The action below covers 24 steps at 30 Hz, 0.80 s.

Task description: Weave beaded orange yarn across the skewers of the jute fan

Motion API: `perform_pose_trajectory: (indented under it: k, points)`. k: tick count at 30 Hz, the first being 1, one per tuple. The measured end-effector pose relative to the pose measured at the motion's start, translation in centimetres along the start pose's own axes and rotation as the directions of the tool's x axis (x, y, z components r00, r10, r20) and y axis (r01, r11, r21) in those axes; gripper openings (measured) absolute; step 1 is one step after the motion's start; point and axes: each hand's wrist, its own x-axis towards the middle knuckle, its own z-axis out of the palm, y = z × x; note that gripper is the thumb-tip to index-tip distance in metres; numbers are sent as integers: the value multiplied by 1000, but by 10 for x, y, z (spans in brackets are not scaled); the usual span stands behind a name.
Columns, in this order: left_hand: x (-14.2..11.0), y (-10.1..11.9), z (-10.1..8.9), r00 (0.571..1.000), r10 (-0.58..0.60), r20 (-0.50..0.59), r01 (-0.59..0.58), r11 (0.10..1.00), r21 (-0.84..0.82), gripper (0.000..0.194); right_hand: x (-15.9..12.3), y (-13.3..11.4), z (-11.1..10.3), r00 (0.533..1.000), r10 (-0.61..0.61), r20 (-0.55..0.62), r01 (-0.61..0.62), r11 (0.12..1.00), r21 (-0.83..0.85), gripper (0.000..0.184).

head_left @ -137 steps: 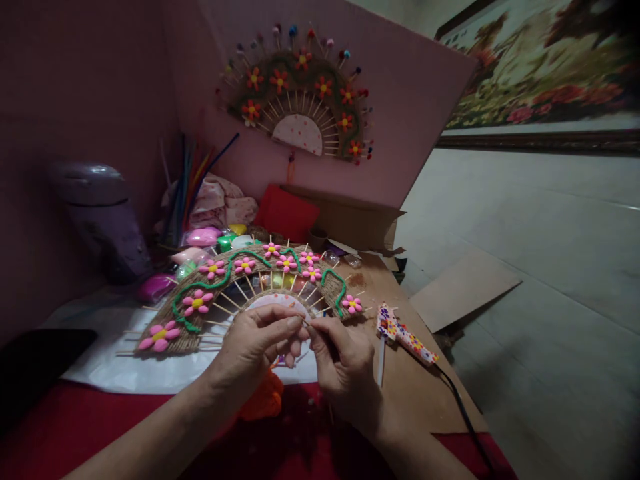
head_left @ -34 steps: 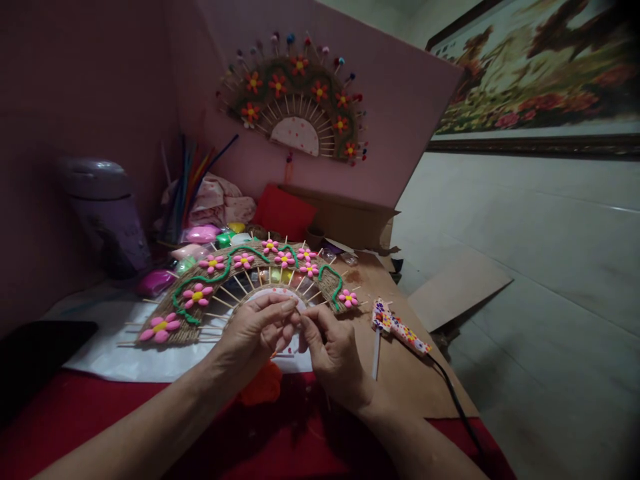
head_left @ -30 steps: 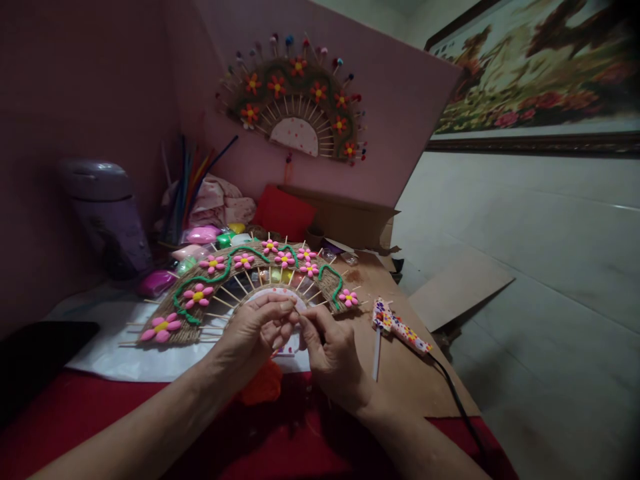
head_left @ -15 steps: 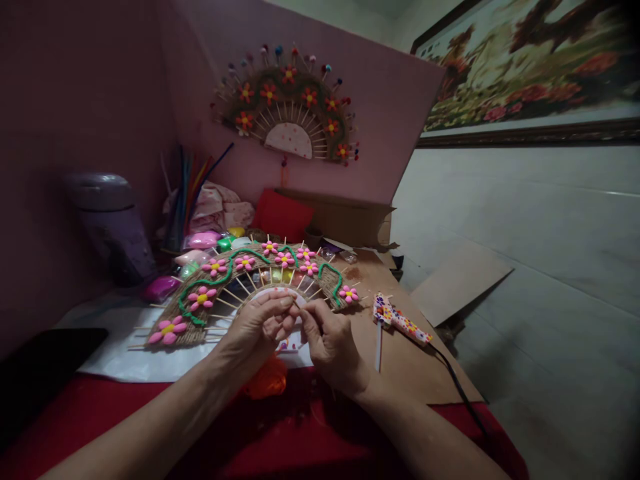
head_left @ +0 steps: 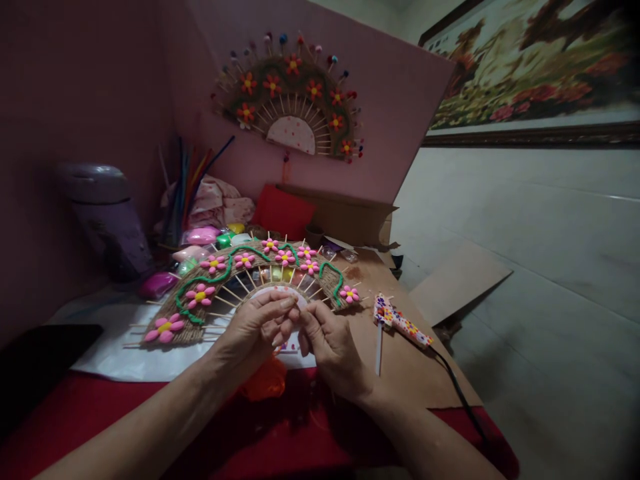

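My left hand (head_left: 267, 320) and my right hand (head_left: 330, 343) meet fingertip to fingertip at the middle, both pinched. Whatever lies between the fingertips is too small to make out. Just behind them lies a fan-shaped craft (head_left: 225, 273) of twine-wrapped sticks, with pink clay flowers and a wavy green strip along its arc. My hands partly cover its white spotted centre (head_left: 280, 291). Below the hands sits an orange bundle (head_left: 265, 379), perhaps of yarn, on the red cloth.
A flower-patterned glue gun (head_left: 400, 320) with a black cord rests on the cardboard (head_left: 415, 380) at right. Colourful clay packets (head_left: 200, 236), pipe cleaners (head_left: 187, 187) and a purple tumbler (head_left: 107, 220) stand at left. A finished fan (head_left: 290, 100) hangs on the pink board behind.
The view has shifted slightly. My hands stay together at about the same place, fingertips still pinched, with the right fingers a little differently bent.
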Motion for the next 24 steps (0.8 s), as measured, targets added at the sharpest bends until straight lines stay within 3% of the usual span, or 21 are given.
perform_pose_trajectory:
  k: [8,14,20,24]
  points:
    - [-1,-1,0,987,-62,-147,52,996,-72,14,1,0,3,979,188,78,-200,958,206,35]
    - [-3,1,-2,988,-103,-119,97,994,-52,5,1,-3,1,957,247,152,-282,915,290,38]
    - [-1,2,-4,983,-160,-88,152,985,-87,7,4,-5,2,914,321,249,-402,805,436,39]
    - [-1,2,-4,973,-168,-156,153,983,-101,9,6,-4,3,909,330,253,-411,806,426,42]
